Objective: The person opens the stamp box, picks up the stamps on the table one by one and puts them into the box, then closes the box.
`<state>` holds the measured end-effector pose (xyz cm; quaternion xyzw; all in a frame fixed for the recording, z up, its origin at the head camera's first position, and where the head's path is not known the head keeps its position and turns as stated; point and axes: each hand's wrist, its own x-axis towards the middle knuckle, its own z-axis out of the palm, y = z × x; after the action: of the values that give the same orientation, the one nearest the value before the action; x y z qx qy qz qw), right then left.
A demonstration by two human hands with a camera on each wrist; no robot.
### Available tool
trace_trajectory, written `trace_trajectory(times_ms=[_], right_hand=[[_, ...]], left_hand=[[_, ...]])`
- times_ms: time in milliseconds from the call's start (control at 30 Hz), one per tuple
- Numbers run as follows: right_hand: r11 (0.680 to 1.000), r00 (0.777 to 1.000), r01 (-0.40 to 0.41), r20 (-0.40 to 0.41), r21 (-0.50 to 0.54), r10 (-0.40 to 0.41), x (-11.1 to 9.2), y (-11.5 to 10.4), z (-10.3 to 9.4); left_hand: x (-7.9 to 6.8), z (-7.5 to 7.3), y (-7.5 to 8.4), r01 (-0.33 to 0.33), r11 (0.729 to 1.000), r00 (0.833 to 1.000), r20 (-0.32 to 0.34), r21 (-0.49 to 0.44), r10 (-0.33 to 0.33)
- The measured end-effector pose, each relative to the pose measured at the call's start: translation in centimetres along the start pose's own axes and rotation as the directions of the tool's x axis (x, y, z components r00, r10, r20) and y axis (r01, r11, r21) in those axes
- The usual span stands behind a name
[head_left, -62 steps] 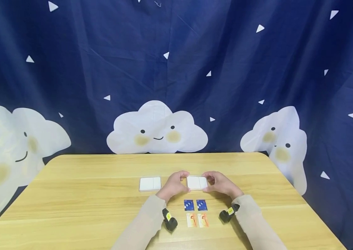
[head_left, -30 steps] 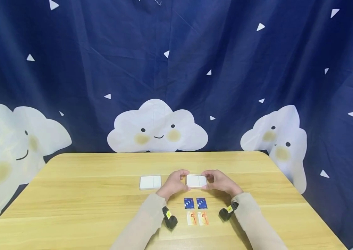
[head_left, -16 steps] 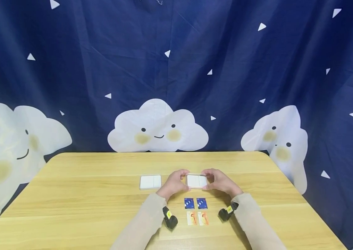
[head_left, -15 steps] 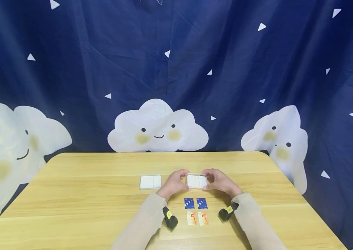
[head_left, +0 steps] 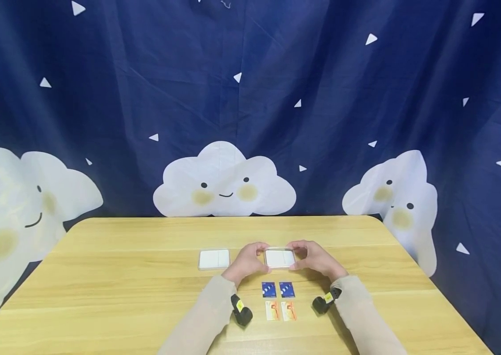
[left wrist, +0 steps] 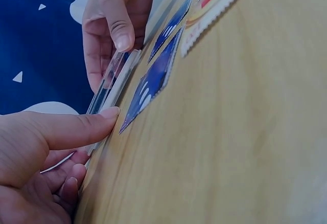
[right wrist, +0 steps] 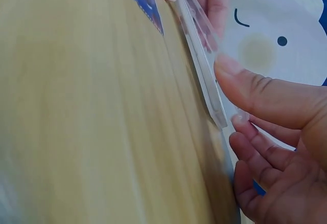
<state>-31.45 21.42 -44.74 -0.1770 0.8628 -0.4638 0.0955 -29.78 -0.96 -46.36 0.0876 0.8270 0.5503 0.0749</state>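
Note:
Both hands hold a clear flat plastic case (head_left: 279, 259) with a white insert on the table. My left hand (head_left: 248, 261) pinches its left end, thumb on the near edge and fingers on the far side. At the right end, my right hand (head_left: 317, 259) pinches the clear lid (right wrist: 204, 22), which stands slightly raised from the white-filled base (right wrist: 201, 63) in the right wrist view. Nearer the person lie two blue postage stamps (head_left: 269, 289) in a row, with two orange-and-white stamps (head_left: 272, 310) below them. Part of the far fingers is hidden.
A second clear case with a white insert (head_left: 214, 259) lies left of the left hand. The wooden table (head_left: 121, 286) ends at a dark blue curtain (head_left: 250, 98) printed with clouds. Black wrist cameras (head_left: 243, 315) sit over the sleeves.
The clear lid has come up a little from the base of the held case. My right hand has shifted very slightly right; my left hand and the stamps stay put.

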Motion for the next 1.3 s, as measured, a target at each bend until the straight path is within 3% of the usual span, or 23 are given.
trace_trajectory(times_ms=[500, 733, 1100, 1300], right_hand=[[0.991, 1.000, -0.015, 0.003, 0.130, 0.014, 0.0, 2.2, -1.0], [0.985, 1.000, -0.021, 0.006, 0.173, 0.020, -0.1, 2.1, -1.3], [0.982, 0.999, 0.028, 0.011, 0.188, -0.031, 0.4, 2.2, -2.4], [0.986, 1.000, -0.005, -0.005, 0.165, 0.006, 1.1, 2.3, -2.8]], left_hand=[[-0.1, -0.2, -0.4, 0.012, 1.000, 1.000, 0.017, 0.023, -0.013], [-0.1, -0.1, -0.3, 0.005, 1.000, 1.000, 0.020, 0.028, -0.006], [0.0, -0.3, -0.3, 0.007, 1.000, 0.999, 0.033, 0.029, -0.008], [-0.1, -0.3, -0.2, 0.002, 0.999, 1.000, 0.029, 0.033, -0.002]])
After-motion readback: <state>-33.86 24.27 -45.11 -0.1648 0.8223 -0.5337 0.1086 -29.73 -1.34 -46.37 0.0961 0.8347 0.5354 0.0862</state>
